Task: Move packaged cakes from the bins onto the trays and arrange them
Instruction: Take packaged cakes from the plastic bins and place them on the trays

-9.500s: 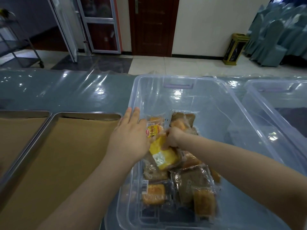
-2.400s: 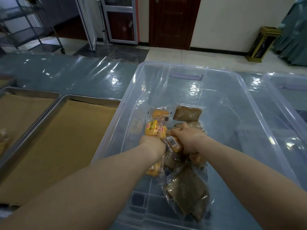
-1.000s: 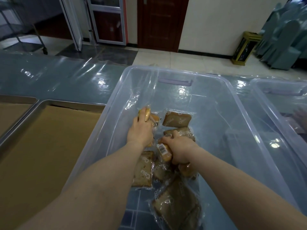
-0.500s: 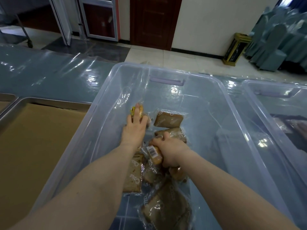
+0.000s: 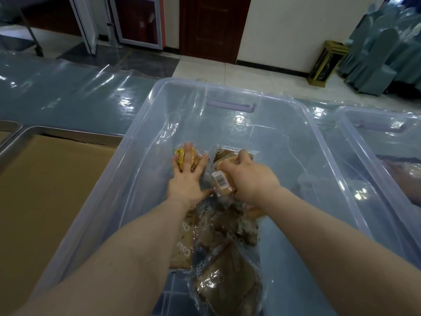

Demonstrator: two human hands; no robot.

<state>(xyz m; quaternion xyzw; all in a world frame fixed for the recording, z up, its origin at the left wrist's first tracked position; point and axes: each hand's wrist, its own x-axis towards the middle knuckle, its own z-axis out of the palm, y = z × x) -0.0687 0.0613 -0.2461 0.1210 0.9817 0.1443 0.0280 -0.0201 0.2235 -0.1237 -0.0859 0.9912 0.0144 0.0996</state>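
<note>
While both arms reach down into the clear bin point(image 5: 141, 151), the left hand point(image 5: 185, 181) lies flat, fingers spread, on a yellow-labelled cake point(image 5: 181, 156) near the bin's middle, pressing rather than gripping. The right hand point(image 5: 250, 176) just beside it is curled round a barcoded cake point(image 5: 222, 183). That pack seems to run lengthways from the bin's near wall toward its far one. The paper-lined tray point(image 5: 75, 130) sits outside the bin's left wall, so the left hand is nearer it, and I'd guess any carry goes leftward over that wall. More brown cakes point(image 5: 227, 286) lie heaped toward the bin's near wall. A second bin point(image 5: 373, 111) stands by the right wall. Both rest on glossy plastic sheeting point(image 5: 79, 99), with tiled floor point(image 5: 216, 69), a dark door point(image 5: 211, 26) and covered chairs point(image 5: 387, 53) beyond the far wall.
</note>
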